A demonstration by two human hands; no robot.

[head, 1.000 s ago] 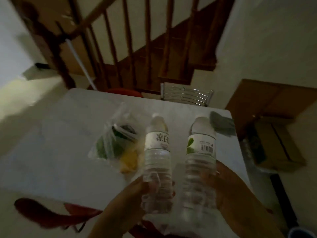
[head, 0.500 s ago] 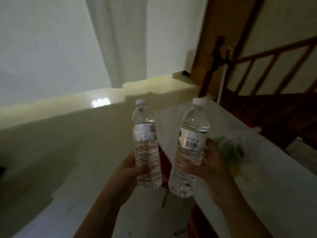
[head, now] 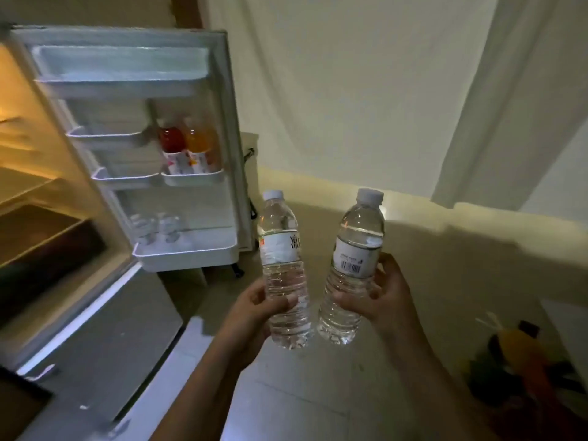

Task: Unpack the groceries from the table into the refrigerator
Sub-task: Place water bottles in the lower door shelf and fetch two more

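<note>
I hold two clear water bottles upright in front of me. My left hand grips the left water bottle, which has a white label with dark characters. My right hand grips the right water bottle, whose label shows a barcode. The refrigerator stands open at the left, lit inside. Its open door faces me. A red and an orange drink bottle stand on a middle door shelf. Two clear bottles sit in the bottom door shelf.
The table edge shows at the lower right with a plastic bag of groceries on it. A white curtain hangs at the right against the wall. Bare floor lies between me and the refrigerator door.
My view has swung left from the table and stairs to the open refrigerator. Both hands have kept hold of their bottles in front of me.
</note>
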